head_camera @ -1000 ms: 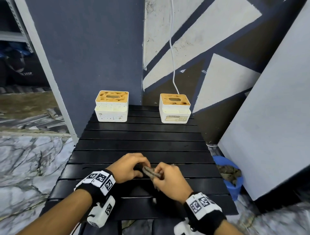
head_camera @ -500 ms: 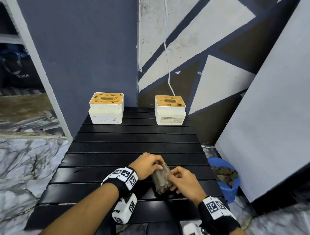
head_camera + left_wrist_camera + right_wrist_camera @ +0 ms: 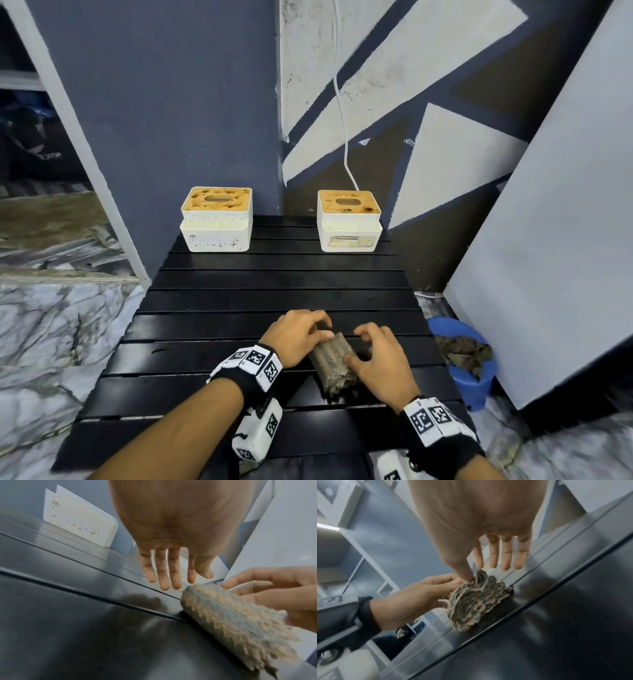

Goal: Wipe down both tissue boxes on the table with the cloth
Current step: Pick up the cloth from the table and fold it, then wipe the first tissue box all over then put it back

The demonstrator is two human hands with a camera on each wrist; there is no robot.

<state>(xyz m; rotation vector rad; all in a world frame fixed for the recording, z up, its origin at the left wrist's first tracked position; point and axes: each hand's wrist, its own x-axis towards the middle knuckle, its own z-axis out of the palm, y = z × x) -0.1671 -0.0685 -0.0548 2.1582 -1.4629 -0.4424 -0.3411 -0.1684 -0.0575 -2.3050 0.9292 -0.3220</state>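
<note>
Two white tissue boxes with orange-stained tops stand at the back of the black slatted table (image 3: 274,284), the left box (image 3: 216,219) (image 3: 77,520) and the right box (image 3: 348,222). A dirty grey-brown cloth (image 3: 334,365) (image 3: 223,615) (image 3: 476,601), folded into a thick roll, lies on the slats near the front edge. My left hand (image 3: 308,334) (image 3: 171,568) is at its far left end, fingers straight and just touching it. My right hand (image 3: 373,349) (image 3: 488,555) arches over its right side, thumb and index finger pinching a raised fold.
A blue bucket (image 3: 476,383) with dirty rags stands on the floor right of the table. A white panel (image 3: 548,240) leans close on the right. A white cable (image 3: 342,120) hangs down the painted wall behind the right box. Marble floor lies on the left.
The cloth, bunched small between both hands a second ago, now lies as a longer roll on the table. My left fingers have let go of it and straightened.
</note>
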